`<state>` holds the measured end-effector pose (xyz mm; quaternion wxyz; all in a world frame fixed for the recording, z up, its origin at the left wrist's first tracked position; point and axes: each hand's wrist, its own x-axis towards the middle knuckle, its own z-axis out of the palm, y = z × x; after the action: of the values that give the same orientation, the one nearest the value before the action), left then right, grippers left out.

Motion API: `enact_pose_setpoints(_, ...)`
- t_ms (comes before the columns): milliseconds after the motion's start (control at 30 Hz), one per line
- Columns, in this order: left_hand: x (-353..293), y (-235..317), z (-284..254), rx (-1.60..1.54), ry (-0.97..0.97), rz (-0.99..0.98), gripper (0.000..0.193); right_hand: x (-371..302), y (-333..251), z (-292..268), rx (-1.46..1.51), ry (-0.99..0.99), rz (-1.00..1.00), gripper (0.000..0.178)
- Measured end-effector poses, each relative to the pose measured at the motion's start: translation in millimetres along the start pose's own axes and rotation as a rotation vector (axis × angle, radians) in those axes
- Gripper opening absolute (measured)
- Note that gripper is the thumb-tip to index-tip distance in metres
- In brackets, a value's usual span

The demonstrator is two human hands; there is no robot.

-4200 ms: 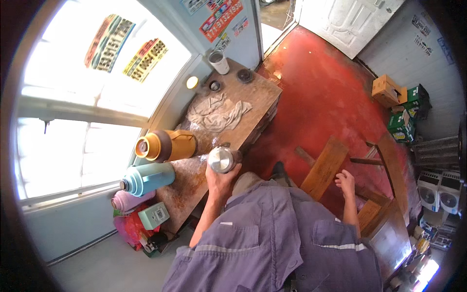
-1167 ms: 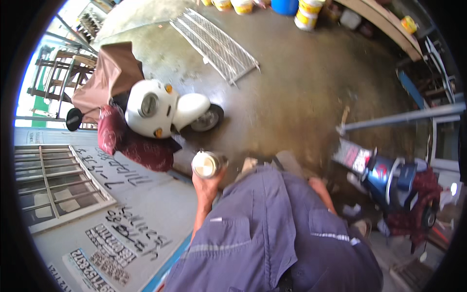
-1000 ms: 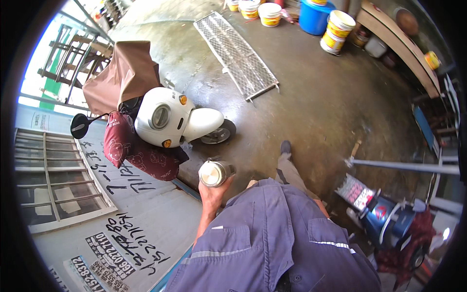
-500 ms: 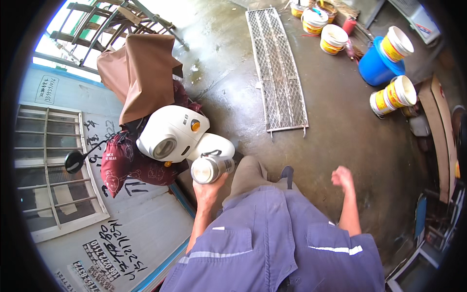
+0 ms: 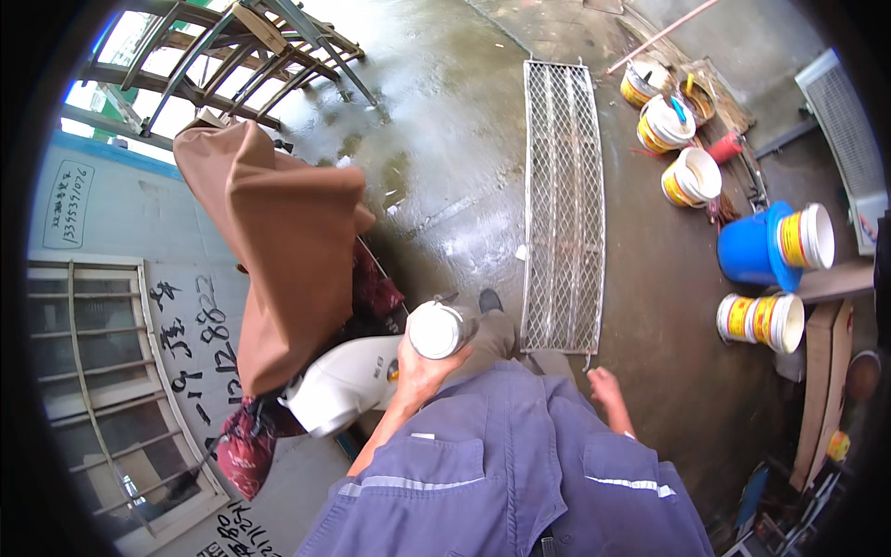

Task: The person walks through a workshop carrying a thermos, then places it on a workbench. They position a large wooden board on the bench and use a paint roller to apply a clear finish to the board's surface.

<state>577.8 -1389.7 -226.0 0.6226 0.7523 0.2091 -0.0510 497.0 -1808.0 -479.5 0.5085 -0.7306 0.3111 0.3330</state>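
Observation:
My left hand (image 5: pixel 419 371) is wrapped round a thermos flask (image 5: pixel 436 331), held upright in front of my waist with its pale round lid facing up. Most of the flask's body is hidden below the lid and fingers. At my right side hangs my right hand (image 5: pixel 607 390), fingers curled in, with nothing seen in it. Close by my left forearm stands a white electric scooter (image 5: pixel 343 381), partly under a brown cover (image 5: pixel 278 251).
A metal mesh rack (image 5: pixel 562 204) lies on the wet floor ahead. Several paint buckets (image 5: pixel 691 178) and a blue bin (image 5: pixel 752 249) stand to the right. Far left are a wooden trestle (image 5: pixel 232 56) and a wall with a barred window (image 5: pixel 107 381). Cardboard (image 5: pixel 821 390) leans at the right.
I have stepped forward past the scooter's front, and the mesh rack and buckets appear nearer. The flask has come in closer to my body. My right arm has swung inward.

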Motion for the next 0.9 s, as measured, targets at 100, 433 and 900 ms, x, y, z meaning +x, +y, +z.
enact_pose_setpoints(100, 90, 56, 2, 0.029, -0.057, 0.123, 0.081, 60, 24, 14, 0.009, -0.044, -0.090, 0.022)
enact_pose_setpoints(433, 375, 144, -7, -0.106, 0.124, 0.110, 0.078, 200, -369, 9, 0.067, -0.331, -0.051, 0.027)
enact_pose_setpoints(900, 803, 310, -19, -0.051, 0.372, 0.177, 0.069, 573, -941, -50, 0.044, -0.189, -0.204, 0.046)
